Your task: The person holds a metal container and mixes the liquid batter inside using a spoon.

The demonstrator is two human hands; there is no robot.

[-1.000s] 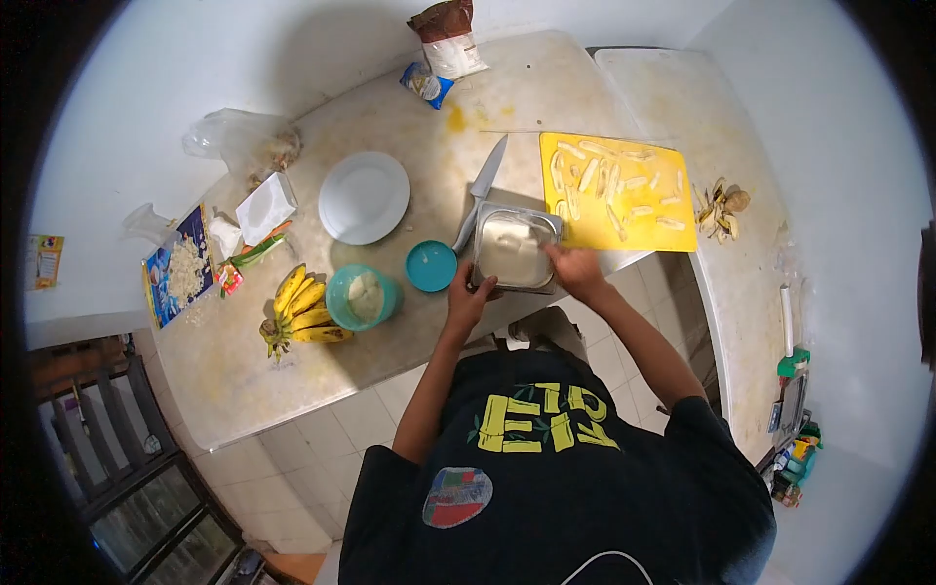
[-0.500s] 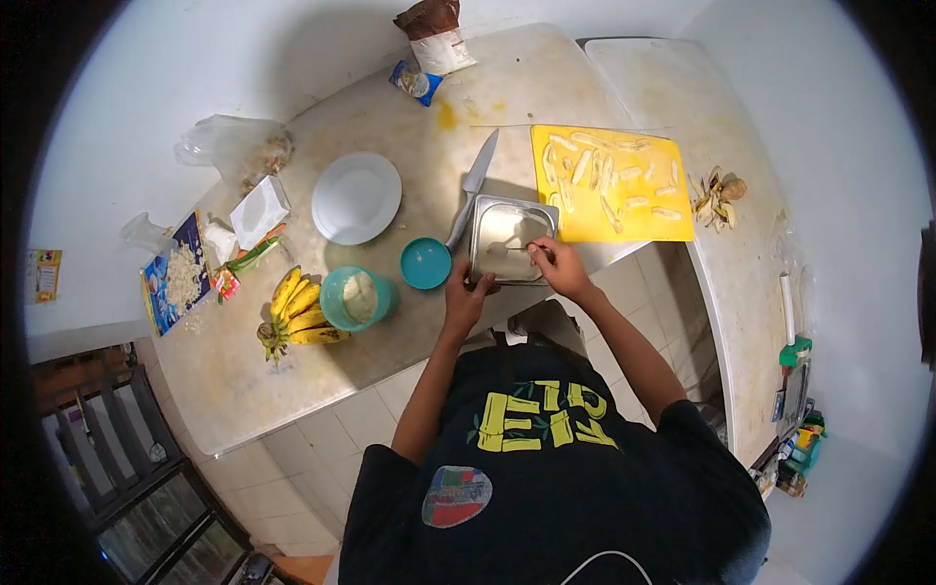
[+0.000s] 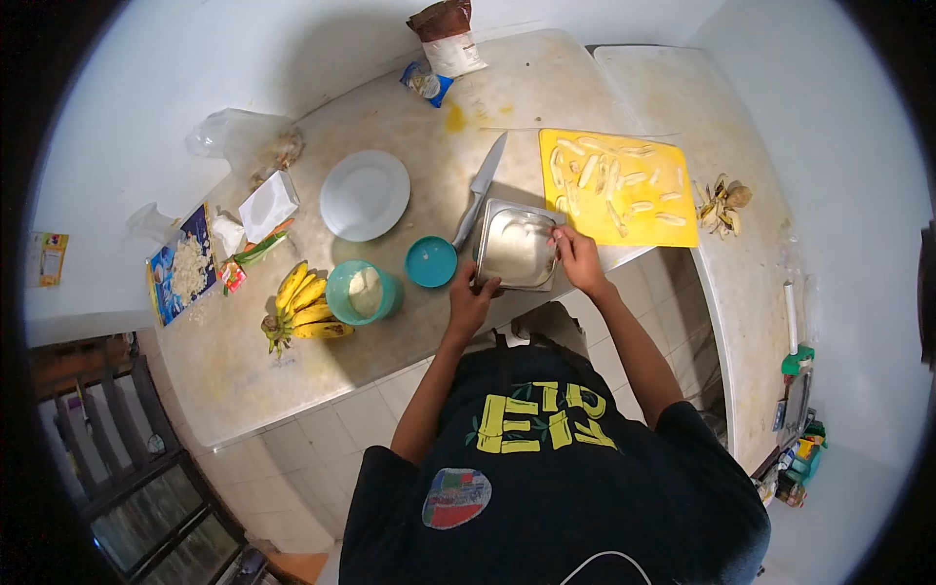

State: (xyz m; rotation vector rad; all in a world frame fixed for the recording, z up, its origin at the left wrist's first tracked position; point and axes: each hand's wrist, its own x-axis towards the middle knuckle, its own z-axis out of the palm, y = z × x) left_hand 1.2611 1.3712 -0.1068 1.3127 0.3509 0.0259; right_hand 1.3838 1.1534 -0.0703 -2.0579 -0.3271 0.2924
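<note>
Our L hand [image 3: 471, 301] is clamped on the metal tub [image 3: 525, 206], near-left corner, at the counter's [image 3: 244, 390] front edge; our R hand [image 3: 580, 261], fingertips together, is by its right rim (can't tell on what). Tub's prob. stiff & slick; we'd grip opp. walls, keeping its pale mix [image 3: 517, 253] level. Farther L, teal cup [image 3: 389, 295] holds pale stuff [image 3: 365, 291].

- At three o'clock on the metal container [image 3: 524, 206], curled fingers of the right hand [image 3: 580, 261] conceal whatever they may pinch.
- At its eight o'clock, the left hand [image 3: 470, 300] covers part of the wall.
- Picture's twelve: brown-and-white bag [image 3: 447, 41], top cropped.
- Six: black shirt [image 3: 546, 497] and white cord [image 3: 611, 554], cut off.
- Four: clutter [image 3: 803, 464] too small to identify.
</note>
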